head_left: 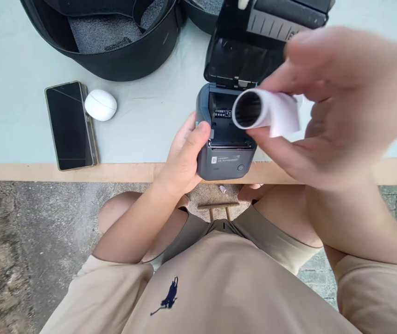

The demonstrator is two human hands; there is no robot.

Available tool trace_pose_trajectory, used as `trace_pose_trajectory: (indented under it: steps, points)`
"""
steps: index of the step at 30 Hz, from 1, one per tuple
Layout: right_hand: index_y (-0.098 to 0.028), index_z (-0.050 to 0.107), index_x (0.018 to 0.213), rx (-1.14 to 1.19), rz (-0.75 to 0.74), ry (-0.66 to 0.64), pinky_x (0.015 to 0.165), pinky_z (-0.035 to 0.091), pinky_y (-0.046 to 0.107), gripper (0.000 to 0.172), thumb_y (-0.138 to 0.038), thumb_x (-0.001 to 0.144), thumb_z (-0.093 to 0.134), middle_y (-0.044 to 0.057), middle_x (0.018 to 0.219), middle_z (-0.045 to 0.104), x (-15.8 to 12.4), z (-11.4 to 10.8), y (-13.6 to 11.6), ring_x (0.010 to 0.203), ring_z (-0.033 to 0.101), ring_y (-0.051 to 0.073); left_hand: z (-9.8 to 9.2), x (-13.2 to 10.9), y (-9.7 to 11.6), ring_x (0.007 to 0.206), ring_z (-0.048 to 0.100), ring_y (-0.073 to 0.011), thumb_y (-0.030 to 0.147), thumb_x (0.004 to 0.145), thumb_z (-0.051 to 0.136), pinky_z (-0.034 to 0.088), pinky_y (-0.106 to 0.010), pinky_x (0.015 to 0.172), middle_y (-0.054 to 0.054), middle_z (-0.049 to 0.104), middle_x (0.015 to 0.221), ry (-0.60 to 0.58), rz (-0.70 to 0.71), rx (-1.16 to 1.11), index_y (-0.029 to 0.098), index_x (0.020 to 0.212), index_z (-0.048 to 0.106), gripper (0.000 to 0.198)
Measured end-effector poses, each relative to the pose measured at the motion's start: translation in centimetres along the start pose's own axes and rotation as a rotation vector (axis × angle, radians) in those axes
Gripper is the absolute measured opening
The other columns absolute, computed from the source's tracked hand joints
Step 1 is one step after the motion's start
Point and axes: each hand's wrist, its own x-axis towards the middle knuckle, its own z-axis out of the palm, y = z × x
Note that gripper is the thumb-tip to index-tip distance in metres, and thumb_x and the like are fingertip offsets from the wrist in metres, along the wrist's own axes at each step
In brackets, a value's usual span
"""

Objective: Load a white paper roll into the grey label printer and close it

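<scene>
A small dark grey label printer (224,160) sits at the table's front edge with its black lid (235,55) flipped up and its paper bay showing. My left hand (183,155) grips the printer's left side, thumb on its upper rim. My right hand (337,104), blurred and close to the camera, pinches a white paper roll (266,110) with a dark hollow core, held just above the right part of the open bay. A loose end of paper hangs from the roll.
A black phone (70,124) lies face up at the left, a white oval case (100,105) beside it. An open black bag (115,37) stands at the back. The pale table (150,120) has a wooden front edge. My knees and a stone floor lie below.
</scene>
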Motion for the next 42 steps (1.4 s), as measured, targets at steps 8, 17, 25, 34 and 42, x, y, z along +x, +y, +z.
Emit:
trace_pose_trajectory:
  steps: [8,17,25,34,42]
  points:
    - [-0.025,0.047,0.092,-0.523,-0.372,-0.003,0.072,0.047,0.033,0.016,-0.017,0.079,0.054,0.0,0.103,0.062,0.5,1.8,-0.3,0.096,0.061,0.017,0.1,-0.4,0.1,0.123,0.055,-0.0239,0.043,0.081,0.06,0.053,-0.033,0.095,-0.003,0.068,0.111,-0.002,0.04,-0.068,0.024,0.105,0.055,0.031]
    - [-0.031,0.055,0.09,-0.618,-0.276,0.008,0.08,0.044,0.042,0.009,-0.027,0.083,0.05,-0.002,0.091,0.066,0.6,2.1,0.0,0.092,0.061,0.023,0.3,-0.5,0.3,0.123,0.055,-0.0243,0.042,0.085,0.053,0.054,-0.035,0.094,-0.003,0.07,0.105,0.01,0.006,-0.057,0.024,0.103,0.055,0.026]
    - [-0.029,0.053,0.088,-0.558,-0.539,0.091,0.074,0.046,0.035,0.013,-0.018,0.079,0.053,-0.003,0.079,0.065,-0.1,2.1,0.1,0.085,0.063,0.018,0.3,-0.1,0.0,0.126,0.052,-0.0234,0.046,0.087,0.048,0.05,-0.034,0.098,-0.003,0.067,0.108,0.033,0.03,-0.104,0.022,0.103,0.056,0.03]
    - [-0.02,0.056,0.08,-0.435,-0.676,0.018,0.08,0.049,0.035,0.006,-0.023,0.079,0.061,-0.004,0.08,0.066,-0.6,2.9,0.1,0.101,0.062,0.018,-0.7,-0.3,0.2,0.12,0.056,-0.0254,0.022,0.078,0.061,0.056,-0.034,0.085,-0.001,0.065,0.091,-0.082,0.1,-0.118,0.022,0.104,0.051,0.027]
    - [-0.022,0.055,0.095,-0.496,-0.512,0.044,0.093,0.049,0.044,0.024,-0.026,0.074,0.066,0.001,0.095,0.064,-0.4,1.8,0.6,0.11,0.058,0.023,-0.9,0.0,0.0,0.12,0.056,-0.0284,0.021,0.07,0.069,0.058,-0.035,0.08,-0.003,0.065,0.099,-0.094,0.12,-0.019,0.024,0.109,0.046,0.045]
